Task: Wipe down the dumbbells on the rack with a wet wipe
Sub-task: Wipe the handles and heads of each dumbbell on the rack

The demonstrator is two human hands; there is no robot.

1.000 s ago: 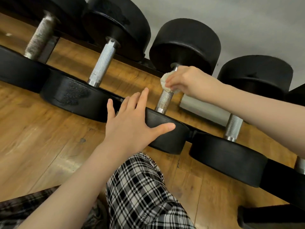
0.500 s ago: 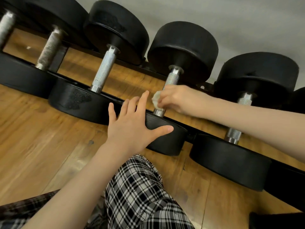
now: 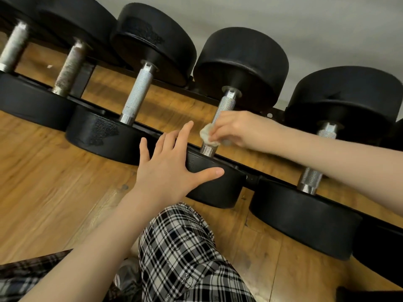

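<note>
Several black dumbbells with knurled metal handles lie side by side on a low black rack (image 3: pixel 253 177). My right hand (image 3: pixel 235 129) pinches a crumpled white wet wipe (image 3: pixel 208 134) around the lower end of the middle dumbbell's handle (image 3: pixel 225 105), just above its near weight head (image 3: pixel 218 188). My left hand (image 3: pixel 172 171) lies flat with spread fingers on the top of that near head, thumb stretched along its front face. The wipe hides a short stretch of the handle.
Neighbouring dumbbells sit close on both sides, one with a handle (image 3: pixel 137 97) on the left and one (image 3: pixel 314 171) on the right. Wooden floor (image 3: pixel 54 192) lies below the rack, a pale wall (image 3: pixel 305 29) behind. My plaid-trousered knee (image 3: pixel 185 247) is below my hands.
My right hand slid the wipe down the handle from its far end to near the front weight head. My left hand stayed on the head. The view shifted slightly.
</note>
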